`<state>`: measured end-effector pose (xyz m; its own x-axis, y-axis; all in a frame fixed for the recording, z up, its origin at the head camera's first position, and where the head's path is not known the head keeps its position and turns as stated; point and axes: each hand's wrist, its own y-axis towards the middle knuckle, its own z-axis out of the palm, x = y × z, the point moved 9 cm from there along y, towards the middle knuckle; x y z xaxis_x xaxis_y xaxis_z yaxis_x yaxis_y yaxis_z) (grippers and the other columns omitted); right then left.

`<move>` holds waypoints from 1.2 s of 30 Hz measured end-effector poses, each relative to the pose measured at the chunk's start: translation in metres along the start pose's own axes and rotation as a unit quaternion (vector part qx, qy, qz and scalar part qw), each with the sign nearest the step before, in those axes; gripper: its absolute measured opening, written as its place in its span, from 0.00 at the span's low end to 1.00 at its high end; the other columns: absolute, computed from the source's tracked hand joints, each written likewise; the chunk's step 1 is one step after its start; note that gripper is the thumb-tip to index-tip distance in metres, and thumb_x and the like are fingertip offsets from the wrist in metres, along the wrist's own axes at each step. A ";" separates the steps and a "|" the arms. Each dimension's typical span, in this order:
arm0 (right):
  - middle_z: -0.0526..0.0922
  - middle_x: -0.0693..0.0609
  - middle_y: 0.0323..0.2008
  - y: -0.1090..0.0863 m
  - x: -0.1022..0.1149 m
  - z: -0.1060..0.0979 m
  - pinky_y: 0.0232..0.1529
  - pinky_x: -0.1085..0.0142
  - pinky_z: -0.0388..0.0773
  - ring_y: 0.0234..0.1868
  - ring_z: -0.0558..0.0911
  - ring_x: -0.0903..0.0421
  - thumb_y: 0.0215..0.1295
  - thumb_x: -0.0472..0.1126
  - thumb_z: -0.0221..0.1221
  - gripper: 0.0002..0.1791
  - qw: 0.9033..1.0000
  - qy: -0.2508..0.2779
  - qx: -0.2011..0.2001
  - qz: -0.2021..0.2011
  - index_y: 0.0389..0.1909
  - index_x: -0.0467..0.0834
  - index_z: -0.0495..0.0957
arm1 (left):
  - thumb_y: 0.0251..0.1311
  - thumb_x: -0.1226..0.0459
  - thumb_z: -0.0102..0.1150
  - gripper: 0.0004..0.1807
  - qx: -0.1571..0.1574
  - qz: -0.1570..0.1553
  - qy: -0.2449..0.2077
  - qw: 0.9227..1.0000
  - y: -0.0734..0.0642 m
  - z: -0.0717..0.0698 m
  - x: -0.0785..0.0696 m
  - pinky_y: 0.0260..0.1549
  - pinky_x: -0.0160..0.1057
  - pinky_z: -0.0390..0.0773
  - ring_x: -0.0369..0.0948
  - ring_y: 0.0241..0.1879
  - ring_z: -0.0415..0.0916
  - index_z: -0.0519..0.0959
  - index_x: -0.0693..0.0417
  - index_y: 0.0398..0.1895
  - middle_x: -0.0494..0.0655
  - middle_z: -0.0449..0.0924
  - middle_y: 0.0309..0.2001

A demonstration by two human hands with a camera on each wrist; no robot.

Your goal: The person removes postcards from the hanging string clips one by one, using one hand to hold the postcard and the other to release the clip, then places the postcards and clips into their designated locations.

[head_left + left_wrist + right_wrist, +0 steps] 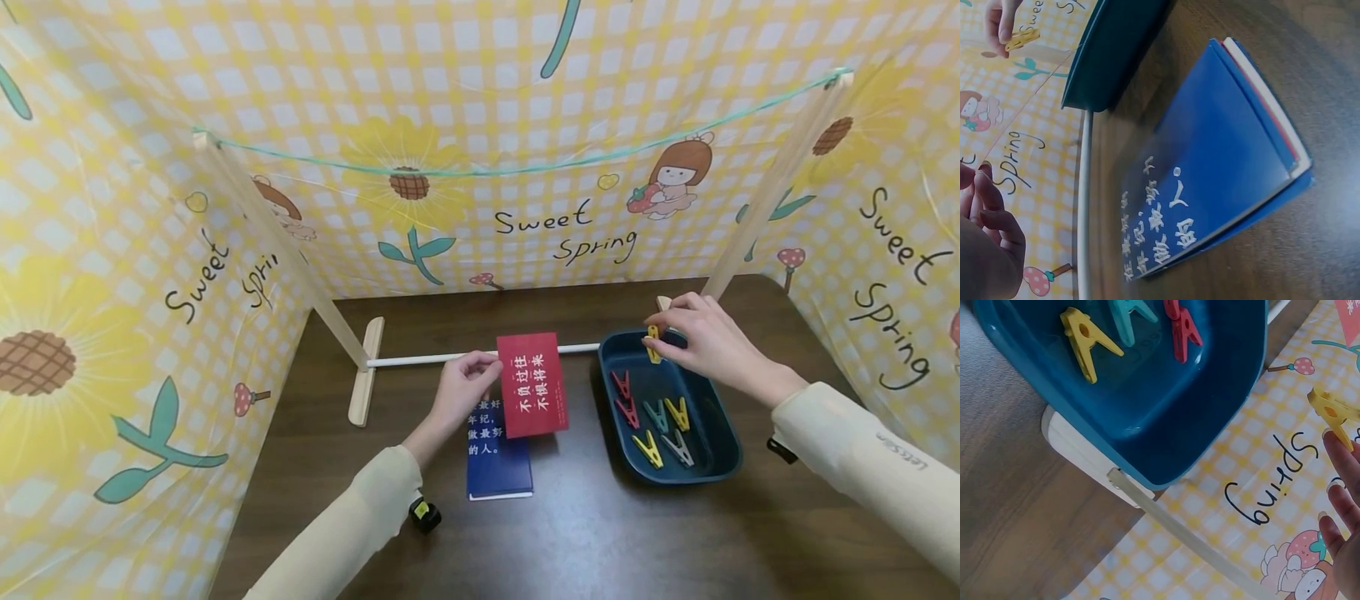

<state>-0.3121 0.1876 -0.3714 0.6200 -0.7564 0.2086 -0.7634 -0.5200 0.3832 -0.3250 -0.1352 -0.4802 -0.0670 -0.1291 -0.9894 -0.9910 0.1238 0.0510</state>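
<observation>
My left hand (467, 385) pinches the left edge of a red card (533, 385) printed with white characters. The card hangs above a stack of blue cards (499, 467) on the table and covers part of it; in the left wrist view the card shows only as a thin line. Over the far end of a dark blue tray (617, 454), my right hand (701, 337) pinches a yellow clothespin (654, 343) between thumb and fingers. Inside the tray lie several more clothespins, among them a red clothespin (627, 413), a teal clothespin (656, 416) and a grey clothespin (678, 448).
A green string (480, 172) sags between two wooden posts, the left post (288, 250) and the right post (780, 187). A white rod (420, 360) runs low behind the cards, from the left wooden foot (366, 375) towards the tray. Yellow checked cloth (480, 75) surrounds the brown table (315, 517).
</observation>
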 end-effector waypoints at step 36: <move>0.86 0.46 0.39 -0.026 -0.029 0.049 0.42 0.53 0.72 0.45 0.75 0.47 0.66 0.43 0.71 0.15 0.991 0.032 0.091 0.089 0.47 0.37 0.88 | 0.68 0.68 0.65 0.09 -0.005 -0.082 0.055 0.995 -0.024 -0.040 0.057 0.18 0.30 0.66 0.36 0.15 0.67 0.85 0.68 0.43 0.63 0.84 0.29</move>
<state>-0.3189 0.2035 -0.4312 0.4788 -0.8189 0.3166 -0.8779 -0.4483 0.1680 -0.3093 -0.1847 -0.5324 0.0840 -0.2537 -0.9636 -0.9907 0.0822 -0.1080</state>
